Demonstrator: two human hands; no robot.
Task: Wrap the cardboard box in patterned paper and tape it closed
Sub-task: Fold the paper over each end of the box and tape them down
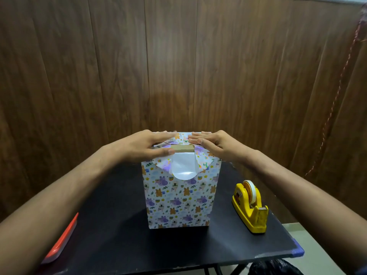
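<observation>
Upright, the patterned-paper-wrapped box (177, 197) shows bare cardboard (182, 148) on top.

View: a single head-worn wide-angle camera; no second view shares the scene.
Position: above and on the near side of the wrapped box (176, 197), close to it.
Facing: forward and slightly down, toward the wood-panelled wall (178, 66) behind the box.
Framing: the box sits centre-low; both forearms enter from the bottom corners.
Edges: vertical wall lines bow outward.
</observation>
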